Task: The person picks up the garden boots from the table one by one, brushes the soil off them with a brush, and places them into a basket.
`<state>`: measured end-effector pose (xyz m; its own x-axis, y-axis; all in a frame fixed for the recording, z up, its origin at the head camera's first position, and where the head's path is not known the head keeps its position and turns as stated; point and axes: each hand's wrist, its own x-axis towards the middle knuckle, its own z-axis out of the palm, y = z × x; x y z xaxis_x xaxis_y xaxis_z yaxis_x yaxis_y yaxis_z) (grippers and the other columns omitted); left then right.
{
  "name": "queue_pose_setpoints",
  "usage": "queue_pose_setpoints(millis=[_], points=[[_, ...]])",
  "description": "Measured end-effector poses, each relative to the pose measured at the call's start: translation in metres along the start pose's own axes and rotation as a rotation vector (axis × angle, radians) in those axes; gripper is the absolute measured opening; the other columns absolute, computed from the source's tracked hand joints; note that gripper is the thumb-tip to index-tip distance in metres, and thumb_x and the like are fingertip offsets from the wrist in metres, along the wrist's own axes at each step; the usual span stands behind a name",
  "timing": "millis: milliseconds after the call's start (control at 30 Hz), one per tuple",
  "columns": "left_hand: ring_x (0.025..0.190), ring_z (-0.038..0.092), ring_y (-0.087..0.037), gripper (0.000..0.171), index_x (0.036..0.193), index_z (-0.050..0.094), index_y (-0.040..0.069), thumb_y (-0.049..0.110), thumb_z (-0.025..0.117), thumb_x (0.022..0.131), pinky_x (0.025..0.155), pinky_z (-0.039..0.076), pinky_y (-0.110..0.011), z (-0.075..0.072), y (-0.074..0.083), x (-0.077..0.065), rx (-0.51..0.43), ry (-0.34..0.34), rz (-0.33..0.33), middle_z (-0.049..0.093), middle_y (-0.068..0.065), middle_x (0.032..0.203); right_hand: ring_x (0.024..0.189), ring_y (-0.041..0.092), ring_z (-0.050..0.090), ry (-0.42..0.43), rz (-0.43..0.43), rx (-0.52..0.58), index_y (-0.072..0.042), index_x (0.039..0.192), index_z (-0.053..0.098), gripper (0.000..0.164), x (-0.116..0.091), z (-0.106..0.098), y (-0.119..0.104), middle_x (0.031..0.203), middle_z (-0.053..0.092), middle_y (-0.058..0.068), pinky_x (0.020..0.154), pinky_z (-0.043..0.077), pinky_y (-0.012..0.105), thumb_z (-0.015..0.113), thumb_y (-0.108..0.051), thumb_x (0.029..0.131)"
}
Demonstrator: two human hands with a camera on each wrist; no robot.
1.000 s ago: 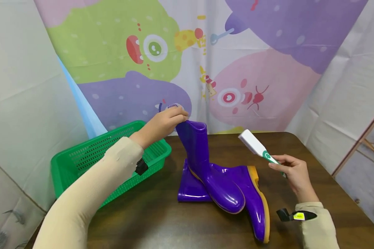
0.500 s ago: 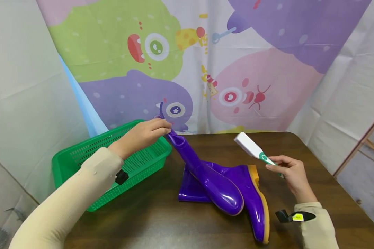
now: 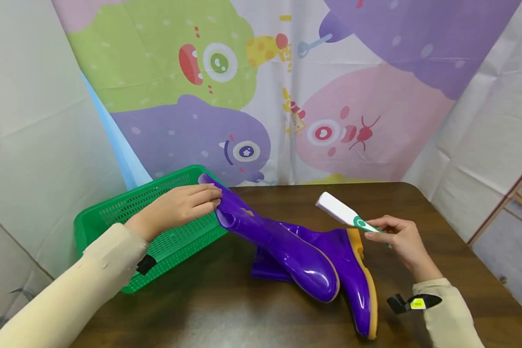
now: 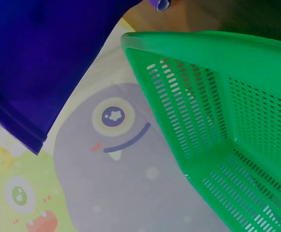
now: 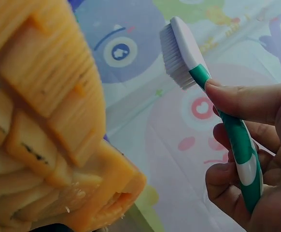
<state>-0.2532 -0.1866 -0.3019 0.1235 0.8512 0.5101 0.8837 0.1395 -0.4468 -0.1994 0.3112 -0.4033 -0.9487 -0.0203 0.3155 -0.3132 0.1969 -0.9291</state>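
My left hand (image 3: 178, 208) grips a purple rain boot (image 3: 297, 256) by the top of its shaft. That boot is tilted, its toe toward the front right, and it lies over a second purple rain boot (image 3: 352, 270) with a yellow sole. In the left wrist view the held boot's shaft (image 4: 49, 63) shows, but no fingers do. My right hand (image 3: 402, 241) holds a white and green scrub brush (image 3: 337, 210) by its handle, right of the boots and apart from them. The right wrist view shows the brush's white bristles (image 5: 174, 58) and a ridged yellow sole (image 5: 44, 92).
A green perforated plastic basket (image 3: 84, 232) stands at the left of the brown wooden table (image 3: 191, 309), beside the held boot's shaft. A cartoon-printed curtain (image 3: 339, 87) hangs behind the table's back edge.
My left hand has moved left and down, tipping the upper boot's shaft from nearly upright toward the basket. The brush has shifted slightly left and down in my right hand.
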Motion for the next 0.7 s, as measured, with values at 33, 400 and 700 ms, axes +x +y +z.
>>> queue_pose_setpoints(millis=[33,400,700], points=[[0.103,0.064,-0.032,0.028,0.103,0.055,-0.001,0.005,0.028,0.108,0.081,0.056,-0.042,-0.001,0.002,-0.002,0.006,-0.004,0.007,0.065,-0.017,0.111,0.061,0.008,0.050,-0.011,-0.003,-0.029,0.003,0.098,0.076,0.022,0.000,0.001,-0.001,0.075,0.068,-0.007,0.048,0.038,0.024,0.079,0.009,0.077],[0.103,0.065,-0.031,0.029,0.102,0.055,0.001,0.011,0.029,0.110,0.078,0.058,-0.042,-0.009,0.021,-0.027,0.071,-0.048,0.005,0.065,-0.016,0.111,0.061,0.012,0.052,-0.115,-0.036,-0.157,0.006,0.099,0.075,0.021,0.005,0.019,-0.017,0.075,0.065,-0.004,0.052,0.043,0.026,0.080,0.004,0.078],[0.104,0.065,-0.029,0.030,0.104,0.057,0.002,0.012,0.030,0.110,0.077,0.059,-0.042,-0.013,0.038,-0.036,0.087,-0.035,-0.003,0.066,-0.015,0.111,0.060,0.012,0.052,-0.180,-0.104,-0.148,0.008,0.098,0.074,0.022,0.008,0.035,-0.024,0.074,0.064,0.000,0.051,0.046,0.023,0.080,0.005,0.078]])
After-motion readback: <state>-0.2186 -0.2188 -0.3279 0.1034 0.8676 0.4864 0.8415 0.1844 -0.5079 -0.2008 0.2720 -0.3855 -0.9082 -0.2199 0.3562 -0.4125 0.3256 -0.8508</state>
